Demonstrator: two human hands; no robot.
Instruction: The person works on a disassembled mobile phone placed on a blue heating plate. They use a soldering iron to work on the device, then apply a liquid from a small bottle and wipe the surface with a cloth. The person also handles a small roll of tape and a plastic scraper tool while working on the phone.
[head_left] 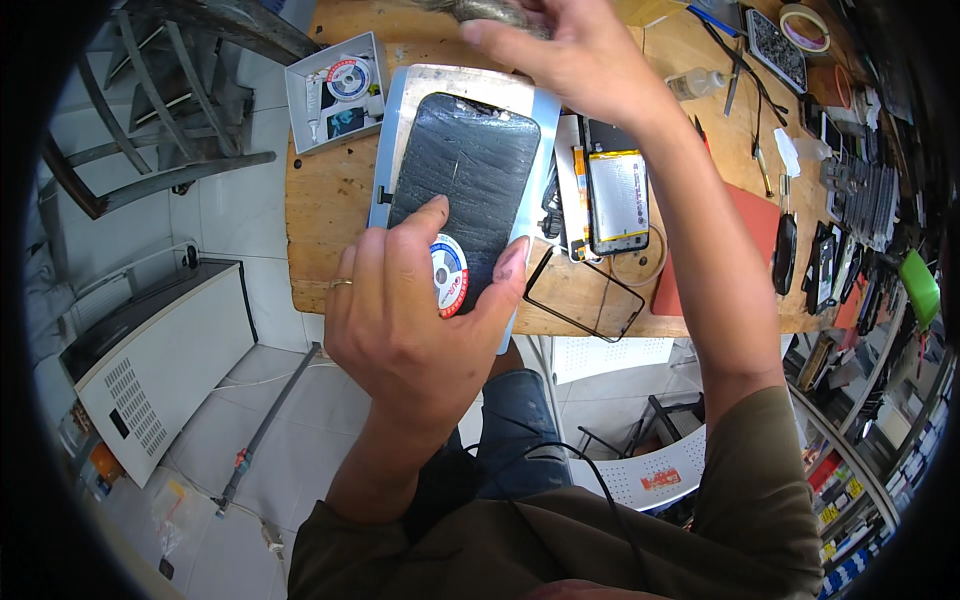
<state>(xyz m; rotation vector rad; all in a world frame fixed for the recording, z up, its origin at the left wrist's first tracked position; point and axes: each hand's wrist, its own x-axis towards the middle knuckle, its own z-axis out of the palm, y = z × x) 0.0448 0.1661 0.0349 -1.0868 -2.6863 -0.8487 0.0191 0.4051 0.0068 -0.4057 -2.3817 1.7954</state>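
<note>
A black phone screen (468,160) with a streaked, scuffed face lies tilted on a light-blue and pale metal plate (548,110) on the bench. My left hand (410,300) spans its lower part, thumb by the right edge, index finger on the face, other fingers curled at the left. Between thumb and index finger shows a round spool (450,275) with a white, blue and red label, partly hidden by the hand. Beyond the screen's top, my right hand (580,50) closes on a grey-brown fibrous wad (490,12), cut off by the picture's upper edge.
A white box (375,115) holding a similar spool and a small tube stands at the left. Right of the plate lie an opened phone with a silver battery (620,195), a thin black frame (590,310) and a red mat (735,240). Tools and parts crowd the far right.
</note>
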